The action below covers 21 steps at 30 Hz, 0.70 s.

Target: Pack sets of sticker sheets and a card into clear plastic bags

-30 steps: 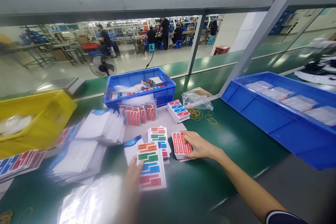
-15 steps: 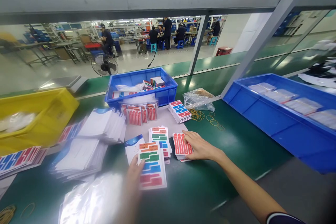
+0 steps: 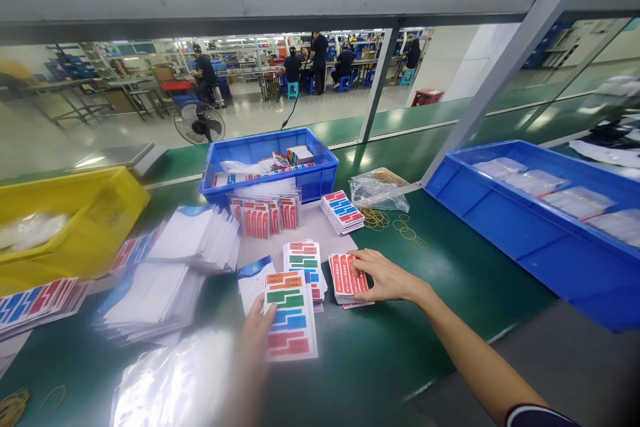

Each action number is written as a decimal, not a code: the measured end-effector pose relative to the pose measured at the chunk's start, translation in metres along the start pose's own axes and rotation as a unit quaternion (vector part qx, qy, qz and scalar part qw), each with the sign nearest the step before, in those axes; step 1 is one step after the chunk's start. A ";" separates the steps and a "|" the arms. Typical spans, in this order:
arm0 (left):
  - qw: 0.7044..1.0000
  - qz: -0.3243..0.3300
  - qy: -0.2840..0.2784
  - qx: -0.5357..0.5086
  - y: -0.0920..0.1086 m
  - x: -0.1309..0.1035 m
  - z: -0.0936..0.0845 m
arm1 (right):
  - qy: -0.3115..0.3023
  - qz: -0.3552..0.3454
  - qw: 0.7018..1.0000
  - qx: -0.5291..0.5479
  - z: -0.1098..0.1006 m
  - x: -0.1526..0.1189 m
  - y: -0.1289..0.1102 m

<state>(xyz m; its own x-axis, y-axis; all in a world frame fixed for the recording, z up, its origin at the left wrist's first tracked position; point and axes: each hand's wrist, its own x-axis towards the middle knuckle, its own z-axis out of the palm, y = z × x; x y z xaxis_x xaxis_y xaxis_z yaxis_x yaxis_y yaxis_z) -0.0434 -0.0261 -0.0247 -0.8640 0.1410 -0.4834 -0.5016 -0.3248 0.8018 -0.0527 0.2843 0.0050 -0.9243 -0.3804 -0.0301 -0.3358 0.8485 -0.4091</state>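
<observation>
My left hand (image 3: 257, 323) grips a label sheet (image 3: 289, 313) with orange, green, blue and red shapes, thumb on top. Under and behind that sheet lie a similar stack of coloured label sheets (image 3: 313, 267) and a blue-and-white leaflet (image 3: 255, 273). To the right, my right hand (image 3: 383, 277) has its thumb and fingers closed at the right edge of a small stack of red label sheets (image 3: 343, 277) on the green table. How many of these sheets it pinches I cannot tell. Behind it sits a banded stack of red-and-blue sheets (image 3: 343, 212).
Rubber bands (image 3: 375, 219) and a clear bag (image 3: 380, 190) lie beyond my right hand. A blue bin (image 3: 270, 147) stands at the back, a larger blue bin (image 3: 505, 213) right, a yellow bin (image 3: 100, 213) left. White leaflet piles (image 3: 150, 300) and shiny clear bags (image 3: 170, 380) lie on the left.
My right hand has shifted very slightly to the right at the edge of the red label sheets. The left hand and its sheet stay in place.
</observation>
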 end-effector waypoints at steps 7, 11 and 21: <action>1.000 -0.008 0.001 -0.002 -0.002 0.000 0.000 | -0.031 0.027 0.999 0.028 -0.006 -0.005 0.001; 1.000 -0.015 -0.009 -0.010 -0.003 0.001 0.000 | -0.033 0.048 0.998 0.028 -0.004 -0.008 0.002; 0.999 0.012 0.002 0.031 -0.017 0.003 0.004 | 0.060 -0.039 0.997 0.037 -0.004 -0.001 -0.059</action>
<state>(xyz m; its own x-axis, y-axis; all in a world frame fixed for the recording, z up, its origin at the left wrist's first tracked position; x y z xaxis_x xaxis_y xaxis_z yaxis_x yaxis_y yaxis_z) -0.0379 -0.0164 -0.0389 -0.8760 0.1293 -0.4646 -0.4819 -0.2696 0.8337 -0.0323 0.2358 0.0326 -0.9127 -0.3932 0.1112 -0.3967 0.7875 -0.4716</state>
